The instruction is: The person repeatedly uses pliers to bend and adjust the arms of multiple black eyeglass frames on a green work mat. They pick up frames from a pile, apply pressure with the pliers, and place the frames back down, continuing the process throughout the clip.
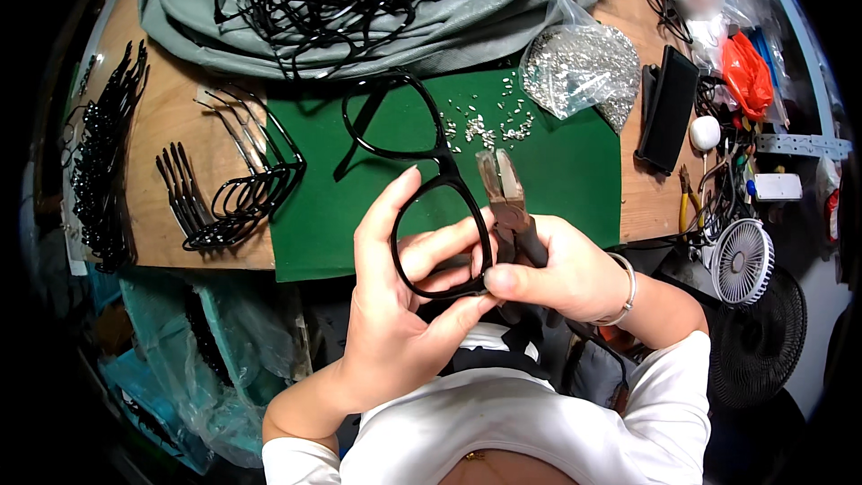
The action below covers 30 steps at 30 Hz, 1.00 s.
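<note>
A black eyeglass frame is held up over the green mat, one rim toward me and the other farther off. My left hand is closed around the nearer rim, fingers showing through its opening. My right hand grips a pair of pliers, jaws pointing away from me and slightly parted. Its thumb touches the near corner of the frame, close to my left fingertips. Small silvery metal pieces lie scattered just beyond the pliers. Whether a tiny part sits at the frame's corner is hidden by my fingers.
Several black frames stand at left beside a long pile of black parts. A grey cloth bears a tangled black heap at the back. On the right are a bag of metal pieces, a black case and a white fan.
</note>
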### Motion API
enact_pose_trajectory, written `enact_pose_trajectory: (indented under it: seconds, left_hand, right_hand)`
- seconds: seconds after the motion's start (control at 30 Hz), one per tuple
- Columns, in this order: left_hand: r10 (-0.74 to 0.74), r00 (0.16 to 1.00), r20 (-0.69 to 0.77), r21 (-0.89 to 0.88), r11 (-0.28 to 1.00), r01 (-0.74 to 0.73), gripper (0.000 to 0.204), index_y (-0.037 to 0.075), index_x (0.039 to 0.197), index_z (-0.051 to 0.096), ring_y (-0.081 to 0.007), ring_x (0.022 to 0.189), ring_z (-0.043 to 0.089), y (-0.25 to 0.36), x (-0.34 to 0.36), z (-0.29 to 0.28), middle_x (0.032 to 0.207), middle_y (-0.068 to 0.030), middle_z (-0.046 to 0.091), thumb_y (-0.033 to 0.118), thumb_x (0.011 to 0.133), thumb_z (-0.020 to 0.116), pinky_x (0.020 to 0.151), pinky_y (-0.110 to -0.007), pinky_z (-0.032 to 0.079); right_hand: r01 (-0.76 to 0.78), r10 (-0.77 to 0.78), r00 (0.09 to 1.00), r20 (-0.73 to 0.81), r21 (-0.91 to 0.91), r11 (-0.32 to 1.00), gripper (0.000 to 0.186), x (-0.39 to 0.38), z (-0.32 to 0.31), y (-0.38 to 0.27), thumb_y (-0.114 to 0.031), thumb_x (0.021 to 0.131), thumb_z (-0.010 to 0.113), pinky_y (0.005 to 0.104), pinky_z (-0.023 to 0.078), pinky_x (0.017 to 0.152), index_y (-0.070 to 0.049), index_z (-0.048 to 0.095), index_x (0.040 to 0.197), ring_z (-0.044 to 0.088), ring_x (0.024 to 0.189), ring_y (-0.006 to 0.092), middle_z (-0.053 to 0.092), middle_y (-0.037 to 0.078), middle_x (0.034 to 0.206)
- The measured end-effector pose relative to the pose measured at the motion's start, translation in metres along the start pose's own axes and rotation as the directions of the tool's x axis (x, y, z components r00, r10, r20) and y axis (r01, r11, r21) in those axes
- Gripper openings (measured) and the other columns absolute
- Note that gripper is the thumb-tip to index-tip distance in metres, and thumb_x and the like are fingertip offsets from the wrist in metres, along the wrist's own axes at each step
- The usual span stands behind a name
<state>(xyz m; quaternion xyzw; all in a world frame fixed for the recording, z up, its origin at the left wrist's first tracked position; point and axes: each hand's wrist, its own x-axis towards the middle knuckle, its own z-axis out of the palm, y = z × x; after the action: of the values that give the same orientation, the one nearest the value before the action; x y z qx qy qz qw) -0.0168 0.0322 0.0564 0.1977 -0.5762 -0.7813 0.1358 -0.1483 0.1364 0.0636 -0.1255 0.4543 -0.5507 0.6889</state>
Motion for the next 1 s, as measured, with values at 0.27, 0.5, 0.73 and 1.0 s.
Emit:
enact_pose_trajectory:
  seconds: [0.27,0.5,0.73,1.0]
  left_hand:
    - [-0.027,0.994,0.108,-0.083,0.996,0.037,0.085,0.005,0.132,0.000,-0.0160,0.093,0.056,0.013,-0.012,-0.024,0.119,-0.0234,0.046,-0.013,0.072,0.057,0.079,-0.026,0.047]
    - [-0.029,0.994,0.106,-0.061,0.998,0.035,0.085,0.006,0.132,-0.002,-0.0228,0.090,0.059,0.009,-0.010,-0.022,0.119,-0.0268,0.043,-0.014,0.072,0.055,0.078,-0.028,0.048]
    - [-0.095,0.995,0.039,-0.035,0.995,0.096,0.086,0.006,0.132,-0.003,-0.0242,0.095,0.058,0.006,-0.012,-0.015,0.120,-0.0241,0.044,-0.013,0.073,0.056,0.080,-0.030,0.048]
    - [-0.168,0.986,-0.006,0.003,0.986,0.168,0.084,0.008,0.132,0.000,-0.0208,0.095,0.057,0.006,-0.001,-0.010,0.122,-0.0225,0.042,-0.015,0.072,0.054,0.079,-0.026,0.048]
  right_hand:
    - [-0.037,0.184,0.975,0.126,-0.721,0.692,0.035,-0.017,-0.012,-0.010,-0.034,0.086,0.050,0.0313,0.045,0.066,0.001,0.053,0.092,0.058,0.072,0.0235,0.058,0.013,0.078]
    - [0.074,0.157,0.965,0.207,-0.799,0.597,0.035,-0.006,-0.003,-0.017,-0.029,0.083,0.053,0.0383,0.044,0.058,0.005,0.052,0.080,0.056,0.061,0.0348,0.055,0.019,0.062]
    - [0.054,0.057,0.995,0.080,-0.931,0.362,0.036,-0.006,0.000,-0.006,-0.030,0.078,0.059,0.0402,0.047,0.057,0.005,0.053,0.072,0.058,0.059,0.0360,0.056,0.020,0.061]
    - [0.069,-0.074,0.996,0.044,-0.917,0.393,0.045,-0.006,-0.040,-0.010,-0.035,0.080,0.055,0.0409,0.045,0.071,0.003,0.051,0.102,0.057,0.081,0.0361,0.058,0.023,0.083]
